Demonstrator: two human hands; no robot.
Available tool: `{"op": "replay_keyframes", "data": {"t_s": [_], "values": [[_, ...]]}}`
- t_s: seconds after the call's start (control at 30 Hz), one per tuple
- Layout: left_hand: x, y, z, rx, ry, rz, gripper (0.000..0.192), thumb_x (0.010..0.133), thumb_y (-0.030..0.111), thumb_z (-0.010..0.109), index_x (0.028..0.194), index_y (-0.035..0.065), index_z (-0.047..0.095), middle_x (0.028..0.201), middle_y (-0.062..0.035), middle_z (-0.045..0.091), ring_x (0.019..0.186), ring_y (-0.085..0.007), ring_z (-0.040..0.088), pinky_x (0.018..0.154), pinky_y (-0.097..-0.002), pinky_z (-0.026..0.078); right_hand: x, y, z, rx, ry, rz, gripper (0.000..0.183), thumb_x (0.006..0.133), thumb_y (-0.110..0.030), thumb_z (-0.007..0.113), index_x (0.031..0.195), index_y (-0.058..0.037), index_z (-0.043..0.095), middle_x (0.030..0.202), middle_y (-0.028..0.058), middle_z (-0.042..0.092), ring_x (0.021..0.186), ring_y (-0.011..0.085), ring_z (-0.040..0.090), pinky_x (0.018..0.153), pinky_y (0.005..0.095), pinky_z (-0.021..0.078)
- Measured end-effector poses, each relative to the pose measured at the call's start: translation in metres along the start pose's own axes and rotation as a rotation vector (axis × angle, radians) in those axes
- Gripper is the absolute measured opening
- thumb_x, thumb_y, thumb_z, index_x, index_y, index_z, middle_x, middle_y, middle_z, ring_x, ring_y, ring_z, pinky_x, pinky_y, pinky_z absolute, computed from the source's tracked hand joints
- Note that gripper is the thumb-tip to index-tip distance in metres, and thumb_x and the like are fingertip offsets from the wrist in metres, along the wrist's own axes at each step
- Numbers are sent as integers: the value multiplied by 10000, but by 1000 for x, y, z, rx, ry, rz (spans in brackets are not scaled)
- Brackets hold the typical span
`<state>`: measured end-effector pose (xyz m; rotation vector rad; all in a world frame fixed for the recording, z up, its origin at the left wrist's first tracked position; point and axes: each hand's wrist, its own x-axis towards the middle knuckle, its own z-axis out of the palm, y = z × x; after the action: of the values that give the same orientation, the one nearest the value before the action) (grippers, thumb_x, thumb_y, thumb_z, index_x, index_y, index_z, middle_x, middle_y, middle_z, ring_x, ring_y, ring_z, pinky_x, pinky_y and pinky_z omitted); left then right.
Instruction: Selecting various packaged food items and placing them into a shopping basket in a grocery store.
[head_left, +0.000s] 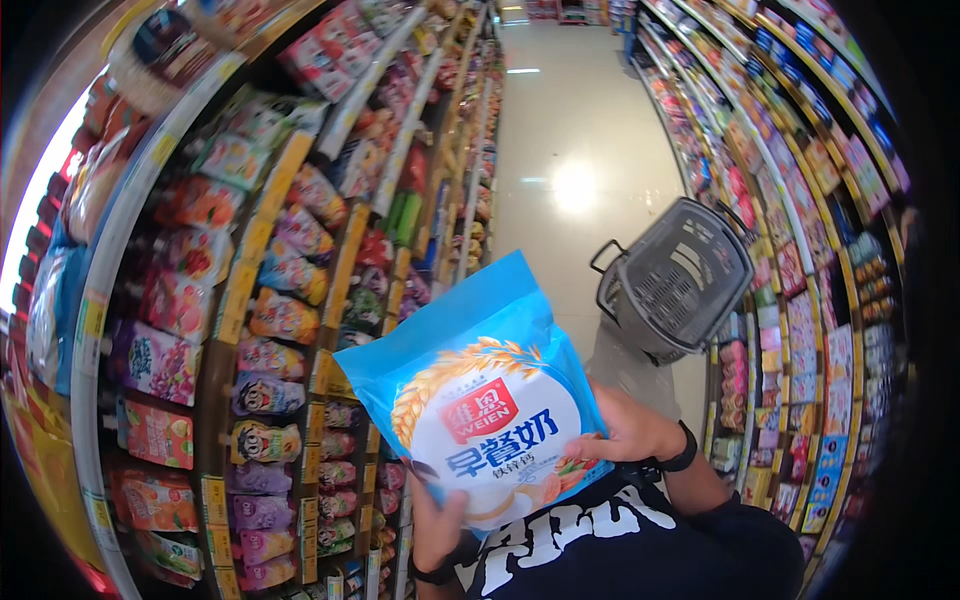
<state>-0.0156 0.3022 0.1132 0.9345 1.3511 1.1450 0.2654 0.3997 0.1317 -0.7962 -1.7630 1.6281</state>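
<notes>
A large blue and white plastic bag of breakfast milk powder (495, 405) is held up in front of my chest, its printed front facing up at me. Wheat ears, a red WEIEN logo and a bowl are pictured on it. My left hand (436, 517) grips the lower left edge, thumb on the front. On the lower right edge is my right hand (626, 427), its thumb also across the front. The fingers of both hands are partly hidden behind the bag. Each wrist wears a dark band.
Shelves of bagged candy (161, 360) rise close on my left. More shelves of packaged goods (799, 322) line the right side. A grey plastic shopping basket (675, 277) with dark handles stands on the shiny tiled floor (592, 97), near the right shelves.
</notes>
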Motion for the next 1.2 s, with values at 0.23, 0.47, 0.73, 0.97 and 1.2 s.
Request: {"op": "replay_keyframes", "data": {"t_s": [0.23, 0.47, 0.73, 0.97, 1.2], "values": [[-39, -8, 80, 186, -285, 94, 688, 930, 254, 553, 1431, -42, 185, 1339, -148, 433, 1189, -203, 443, 1014, -336, 341, -136, -4, -35, -165, 26, 93, 941, 802, -334, 731, 1447, 14, 142, 1344, 227, 440, 1157, 305, 529, 959, 370, 423], [-86, -35, 136, 152, -313, 24, 654, 835, 126, 579, 1356, -79, 240, 1227, -137, 400, 1166, -223, 376, 1038, -339, 276, -229, 11, -28, -30, 249, 206, 638, 943, -350, 541, 1404, 5, 277, 1234, 211, 541, 1135, 310, 541, 935, 373, 430], [-99, -32, 193, 53, -321, -104, 549, 1020, 280, 381, 1450, -12, 203, 1351, -130, 444, 1202, -191, 448, 1012, -323, 357, -275, 32, -22, 158, 639, 33, 423, 1027, -226, 355, 1349, 41, 420, 1196, 131, 598, 1061, 131, 537, 936, 289, 416], [-91, -43, 197, 15, -437, -102, 600, 1025, 297, 350, 1499, 51, 77, 1474, -145, 280, 1306, -228, 343, 1088, -355, 261, -301, 39, -14, 49, 779, 22, 375, 998, -120, 421, 1334, 46, 447, 1222, 134, 590, 1061, 143, 546, 936, 290, 419], [-79, -48, 209, 41, -329, 24, 542, 1033, 337, 305, 1484, 63, 181, 1428, -105, 378, 1256, -208, 439, 1026, -346, 366, -299, 39, -14, 160, 810, -86, 455, 969, -59, 465, 1405, 11, 355, 1304, 132, 540, 1171, 153, 515, 959, 299, 416]]}}
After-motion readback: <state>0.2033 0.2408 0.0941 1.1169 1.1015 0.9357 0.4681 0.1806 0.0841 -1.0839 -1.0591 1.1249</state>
